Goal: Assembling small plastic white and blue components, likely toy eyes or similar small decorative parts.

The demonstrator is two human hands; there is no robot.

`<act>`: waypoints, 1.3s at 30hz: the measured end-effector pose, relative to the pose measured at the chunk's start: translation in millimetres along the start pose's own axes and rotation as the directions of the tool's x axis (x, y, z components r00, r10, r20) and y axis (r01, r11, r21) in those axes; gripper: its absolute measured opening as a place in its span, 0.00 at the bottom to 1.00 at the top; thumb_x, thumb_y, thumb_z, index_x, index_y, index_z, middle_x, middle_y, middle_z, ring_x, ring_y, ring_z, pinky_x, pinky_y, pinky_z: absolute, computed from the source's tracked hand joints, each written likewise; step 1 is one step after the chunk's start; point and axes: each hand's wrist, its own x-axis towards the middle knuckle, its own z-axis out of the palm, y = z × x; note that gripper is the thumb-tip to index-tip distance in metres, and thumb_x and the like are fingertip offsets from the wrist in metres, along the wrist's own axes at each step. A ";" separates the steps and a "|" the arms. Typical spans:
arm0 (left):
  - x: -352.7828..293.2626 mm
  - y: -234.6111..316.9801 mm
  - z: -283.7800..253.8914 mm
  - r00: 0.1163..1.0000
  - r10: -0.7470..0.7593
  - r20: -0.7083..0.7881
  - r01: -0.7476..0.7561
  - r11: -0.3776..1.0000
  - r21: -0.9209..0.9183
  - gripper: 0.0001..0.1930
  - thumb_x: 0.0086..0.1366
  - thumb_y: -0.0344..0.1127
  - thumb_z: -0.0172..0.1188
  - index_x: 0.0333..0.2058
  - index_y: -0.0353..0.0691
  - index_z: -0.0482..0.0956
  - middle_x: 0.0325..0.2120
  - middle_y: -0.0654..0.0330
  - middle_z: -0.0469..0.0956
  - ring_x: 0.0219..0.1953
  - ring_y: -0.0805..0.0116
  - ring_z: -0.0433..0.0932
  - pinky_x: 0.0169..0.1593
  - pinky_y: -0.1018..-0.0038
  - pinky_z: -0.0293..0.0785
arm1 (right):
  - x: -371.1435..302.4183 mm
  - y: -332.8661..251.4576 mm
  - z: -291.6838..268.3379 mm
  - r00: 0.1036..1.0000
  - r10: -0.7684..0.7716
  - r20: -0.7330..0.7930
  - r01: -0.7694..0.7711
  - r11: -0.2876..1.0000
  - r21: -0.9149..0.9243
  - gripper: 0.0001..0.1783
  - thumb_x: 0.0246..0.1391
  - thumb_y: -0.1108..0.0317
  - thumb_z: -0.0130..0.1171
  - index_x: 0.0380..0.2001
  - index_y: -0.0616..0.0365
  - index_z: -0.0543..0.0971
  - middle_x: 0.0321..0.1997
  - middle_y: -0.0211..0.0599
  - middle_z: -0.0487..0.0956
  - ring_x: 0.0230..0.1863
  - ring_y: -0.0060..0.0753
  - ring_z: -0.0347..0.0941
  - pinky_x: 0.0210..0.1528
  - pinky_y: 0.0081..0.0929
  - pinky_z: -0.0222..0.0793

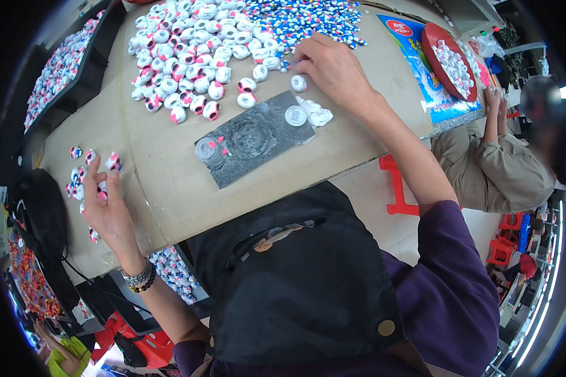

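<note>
My left hand (111, 210) is open at the left of the table, its finger and thumb apart. A blurred white, pink and blue figurine (113, 161) is just beyond its thumb tip, and several similar finished-looking figurines (77, 176) lie scattered around the fingers. My right hand (333, 70) is closed, with curled fingertips at the near edge of a pile of small blue pieces (308, 22); what they pinch is hidden. Just below those fingertips sits a single white round head piece (299, 83). A large heap of white and pink head pieces (188, 56) spreads left of the blue pile.
A dark grey slab (255, 139) before me bears small clear dishes, pink bits and a crumpled white tissue (316, 113). Black trays of figurines (66, 72) stand at left. A red dish (429, 50) rests on a blue sheet at right, near a seated co-worker (497, 157).
</note>
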 end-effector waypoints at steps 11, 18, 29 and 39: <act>-50.5 60.8 0.8 0.715 0.325 0.619 0.660 -0.606 -0.444 0.21 0.61 0.23 0.51 0.55 0.33 0.69 0.46 0.44 0.73 0.29 0.67 0.69 0.17 0.81 0.66 | -17.7 -12.0 -28.0 0.981 0.187 -0.044 -0.163 0.933 0.321 0.06 0.50 0.77 0.60 0.34 0.63 0.78 0.30 0.37 0.78 0.31 0.30 0.75 0.34 0.24 0.70; -75.1 82.8 13.9 0.643 0.436 0.629 0.722 -0.619 -0.309 0.19 0.70 0.38 0.49 0.55 0.34 0.67 0.43 0.50 0.74 0.29 0.67 0.69 0.17 0.81 0.66 | -36.7 -46.2 -47.4 1.000 -0.023 0.020 0.013 0.913 0.408 0.06 0.45 0.80 0.62 0.30 0.64 0.81 0.30 0.35 0.78 0.31 0.26 0.75 0.33 0.22 0.69; -89.5 106.5 24.4 0.554 0.360 0.751 0.822 -0.381 -0.424 0.17 0.68 0.43 0.51 0.49 0.39 0.66 0.27 0.58 0.68 0.25 0.69 0.70 0.12 0.83 0.59 | -41.7 -42.3 -31.3 0.975 -0.216 0.046 0.189 0.925 0.328 0.08 0.38 0.80 0.67 0.26 0.65 0.79 0.28 0.36 0.75 0.30 0.31 0.74 0.30 0.25 0.69; -84.8 116.2 18.6 0.487 0.315 0.815 0.851 -0.380 -0.362 0.17 0.70 0.40 0.51 0.53 0.39 0.67 0.30 0.57 0.74 0.25 0.71 0.71 0.15 0.84 0.62 | -45.1 -50.8 -30.7 0.972 -0.235 -0.001 0.228 0.944 0.238 0.08 0.38 0.79 0.67 0.27 0.64 0.79 0.26 0.35 0.73 0.29 0.33 0.73 0.29 0.28 0.68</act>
